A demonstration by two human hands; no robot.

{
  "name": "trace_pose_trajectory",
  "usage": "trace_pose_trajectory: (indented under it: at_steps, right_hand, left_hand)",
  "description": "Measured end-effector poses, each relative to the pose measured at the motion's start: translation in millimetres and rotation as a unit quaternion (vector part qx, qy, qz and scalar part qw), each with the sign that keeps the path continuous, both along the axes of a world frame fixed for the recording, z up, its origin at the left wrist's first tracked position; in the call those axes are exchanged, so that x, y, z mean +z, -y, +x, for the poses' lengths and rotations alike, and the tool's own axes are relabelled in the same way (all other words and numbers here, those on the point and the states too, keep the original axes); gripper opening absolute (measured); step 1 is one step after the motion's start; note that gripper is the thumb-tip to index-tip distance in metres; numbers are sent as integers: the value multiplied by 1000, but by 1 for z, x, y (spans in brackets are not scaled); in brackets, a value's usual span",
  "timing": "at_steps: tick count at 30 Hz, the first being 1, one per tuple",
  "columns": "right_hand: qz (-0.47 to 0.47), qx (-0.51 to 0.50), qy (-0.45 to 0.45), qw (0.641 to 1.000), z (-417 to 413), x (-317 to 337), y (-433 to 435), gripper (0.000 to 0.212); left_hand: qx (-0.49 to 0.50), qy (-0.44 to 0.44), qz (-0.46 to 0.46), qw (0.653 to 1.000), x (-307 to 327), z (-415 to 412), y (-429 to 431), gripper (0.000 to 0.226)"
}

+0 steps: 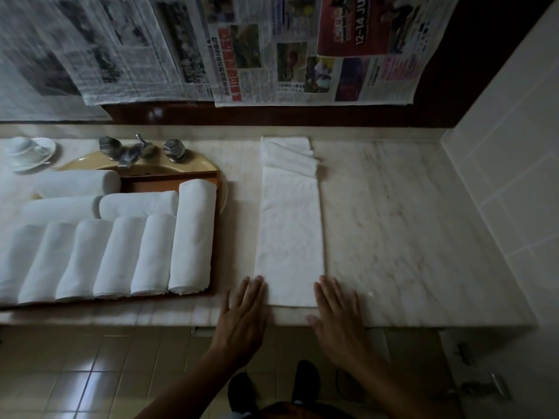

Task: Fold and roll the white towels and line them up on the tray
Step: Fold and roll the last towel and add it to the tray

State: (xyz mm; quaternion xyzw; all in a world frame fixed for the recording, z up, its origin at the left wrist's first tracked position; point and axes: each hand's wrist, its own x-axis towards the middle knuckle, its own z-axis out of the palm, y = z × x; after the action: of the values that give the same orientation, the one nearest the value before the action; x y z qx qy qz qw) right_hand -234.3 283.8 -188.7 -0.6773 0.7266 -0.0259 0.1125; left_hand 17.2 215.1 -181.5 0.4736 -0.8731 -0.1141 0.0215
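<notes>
A white towel (pixel 290 237) lies folded into a long narrow strip on the marble counter, its far end doubled back in loose folds. My left hand (pixel 242 313) lies flat with straight fingers at the strip's near left corner. My right hand (pixel 338 316) lies flat at the near right corner. Both sit at the counter's front edge. To the left, an orange-brown tray (pixel 216 237) holds several rolled white towels (pixel 193 237) side by side, with more rolls behind them.
A yellowish sink basin (pixel 211 167) with a metal tap (pixel 136 152) sits behind the tray. A white cup and saucer (pixel 28 152) stand far left. Newspapers (pixel 272 55) hang on the wall. A tiled wall (pixel 514 176) bounds the counter's right side.
</notes>
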Motion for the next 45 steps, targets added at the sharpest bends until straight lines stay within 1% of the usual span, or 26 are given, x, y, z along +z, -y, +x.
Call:
trace_pose_trajectory:
  at_steps: [3, 5, 7, 9, 11, 14, 16, 18, 21, 24, 26, 30, 32, 34, 36, 40, 43, 45]
  right_hand:
    - [3, -4, 24, 1000, 0, 11, 16, 71]
    - [14, 36, 54, 998, 2, 15, 28, 67]
    - [-19, 91, 56, 994, 2, 16, 33, 54]
    - [-34, 125, 49, 990, 0, 12, 32, 46]
    - [-47, 130, 70, 988, 0, 12, 26, 45]
    - [-86, 132, 82, 984, -1, 11, 14, 36]
    - [-94, 134, 78, 983, -1, 15, 6, 35]
    - [-99, 130, 81, 983, 0, 16, 1, 33]
    - [-97, 115, 111, 982, -4, 14, -1, 27]
    - [-98, 90, 144, 981, -8, 16, 1, 20]
    - [-86, 81, 160, 980, -9, 18, 3, 14]
    - [3, 48, 151, 987, -12, 25, 12, 18]
    - [43, 25, 136, 989, -12, 35, 19, 11]
    - [76, -4, 123, 990, -10, 45, 29, 10]
    - [86, -14, 119, 989, -10, 49, 38, 9]
    - [114, -56, 124, 984, -6, 55, 48, 2]
    - [80, -48, 140, 986, -3, 50, 47, 12]
    - [52, -8, 134, 990, 1, 47, 43, 21]
  left_hand:
    - [-6, -39, 33, 999, 9, -16, 9, 68]
    - [-47, -66, 44, 996, 11, -24, 16, 61]
    - [-87, -53, 53, 993, 10, -26, 24, 48]
    - [-108, -46, 48, 992, 10, -23, 31, 45]
    - [-131, -38, 36, 990, 10, -19, 34, 49]
    - [-163, -11, 29, 986, 10, -15, 31, 58]
    - [-149, -25, 34, 988, 10, -15, 31, 53]
    - [-114, -63, 60, 990, 15, -16, 31, 39]
    - [-64, -109, 81, 989, 22, -14, 28, 29]
    - [-25, -137, 90, 986, 27, -5, 24, 17]
    - [-9, -146, 100, 984, 28, -1, 21, 13]
    - [32, -157, 125, 979, 31, 4, 22, 11]
    - [59, -161, 150, 974, 36, 5, 25, 8]
    - [78, -154, 181, 968, 40, 5, 31, 5]
    - [94, -144, 200, 965, 44, 3, 36, 7]
    - [108, -130, 213, 962, 48, -2, 47, 18]
    - [106, -111, 205, 967, 48, -5, 50, 19]
    - [68, -92, 171, 979, 46, -9, 47, 15]
